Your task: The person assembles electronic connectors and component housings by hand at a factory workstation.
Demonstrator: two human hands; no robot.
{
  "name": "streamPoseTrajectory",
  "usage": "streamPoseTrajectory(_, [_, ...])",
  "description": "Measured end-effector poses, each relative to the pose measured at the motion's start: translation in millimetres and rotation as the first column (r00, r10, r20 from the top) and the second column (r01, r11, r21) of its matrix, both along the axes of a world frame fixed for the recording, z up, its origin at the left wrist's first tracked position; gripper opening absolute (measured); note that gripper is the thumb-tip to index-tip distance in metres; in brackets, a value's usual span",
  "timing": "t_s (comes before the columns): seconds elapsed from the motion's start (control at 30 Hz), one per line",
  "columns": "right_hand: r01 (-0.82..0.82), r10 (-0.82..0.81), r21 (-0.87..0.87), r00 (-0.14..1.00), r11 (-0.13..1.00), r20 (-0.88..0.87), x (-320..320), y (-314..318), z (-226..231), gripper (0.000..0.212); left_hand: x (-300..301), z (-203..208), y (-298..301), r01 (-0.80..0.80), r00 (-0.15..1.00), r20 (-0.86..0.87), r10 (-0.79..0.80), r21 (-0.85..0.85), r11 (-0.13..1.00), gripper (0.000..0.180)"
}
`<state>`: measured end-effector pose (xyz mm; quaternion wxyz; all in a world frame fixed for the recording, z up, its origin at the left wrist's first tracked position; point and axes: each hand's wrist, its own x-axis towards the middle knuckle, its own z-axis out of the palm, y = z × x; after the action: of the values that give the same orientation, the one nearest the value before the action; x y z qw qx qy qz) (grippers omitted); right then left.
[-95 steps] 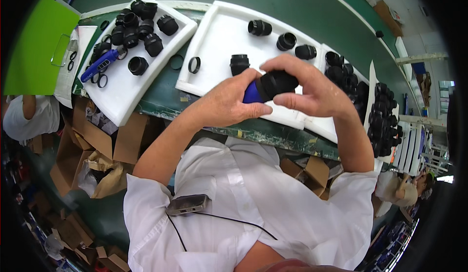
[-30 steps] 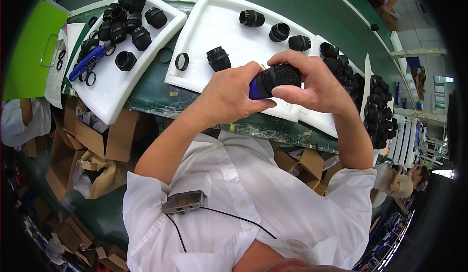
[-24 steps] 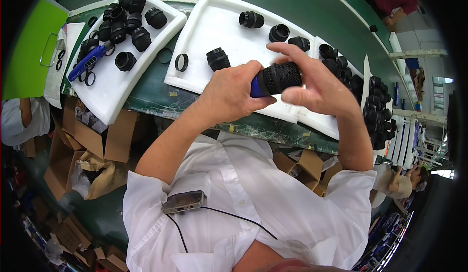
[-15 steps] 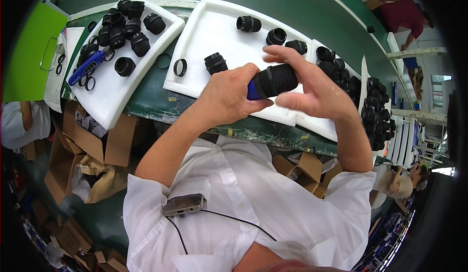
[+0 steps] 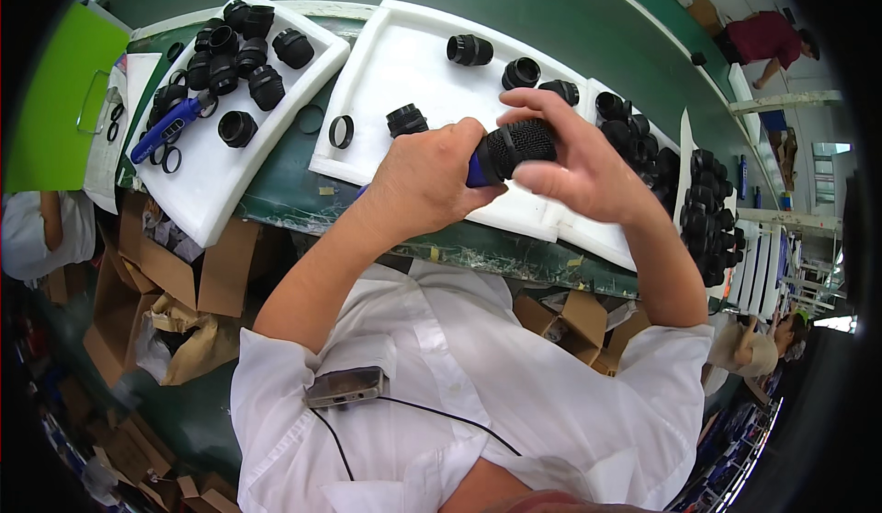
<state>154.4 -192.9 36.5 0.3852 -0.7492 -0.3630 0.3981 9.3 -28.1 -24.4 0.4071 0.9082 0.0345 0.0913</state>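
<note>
**Knurled black part gripped over the middle tray**

Head view: since the earlier frame the right hand (image 5: pixel 588 159) has slid its fingers further over the black cylindrical part (image 5: pixel 521 145), which now lies more level. The left hand (image 5: pixel 424 178) wraps a blue-handled tool (image 5: pixel 479 169) entering the part's near end. Both hands are closed, above the white foam tray (image 5: pixel 413 72). The part looks rigid, light and ribbed, so best held around its ribs.

Black knurled cylinder (image 5: pixel 520 145) w/ blue end – held horizontal, above tray.
</note>
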Motion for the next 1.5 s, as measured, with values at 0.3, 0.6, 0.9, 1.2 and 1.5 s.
streamPoseTrajectory(0.3, [-0.213, 0.159, 0.234, 0.960, 0.949, 0.231, -3, -5, -7, 0.050, 4, 5, 2, 0.042, 0.993, -0.103, -0.053, -0.109, 0.993, 0.043])
streamPoseTrajectory(0.6, [-0.181, 0.083, 0.259, 0.933, 0.949, 0.349, -6, -4, -2, 0.052, 8, -4, -2, -0.076, 0.993, 0.095, 0.065, 0.116, 0.990, 0.036])
streamPoseTrajectory(0.9, [-0.265, 0.150, 0.186, 0.868, 0.946, 0.474, -12, 6, -3, 0.058, 5, -1, -1, -0.038, 0.998, 0.066, 0.021, 0.267, 0.963, 0.035])
streamPoseTrajectory(1.2, [-0.230, 0.301, -0.263, 0.913, 0.937, 0.274, -7, 15, 0, 0.046, 3, 4, -2, 0.033, 0.999, 0.015, -0.042, 0.381, 0.924, 0.032])
streamPoseTrajectory(1.5, [-0.387, 0.331, -0.126, 0.527, 0.914, 0.783, -20, 8, -11, 0.057, 1, 5, 6, 0.030, 0.992, 0.102, -0.071, 0.351, 0.936, 0.031])
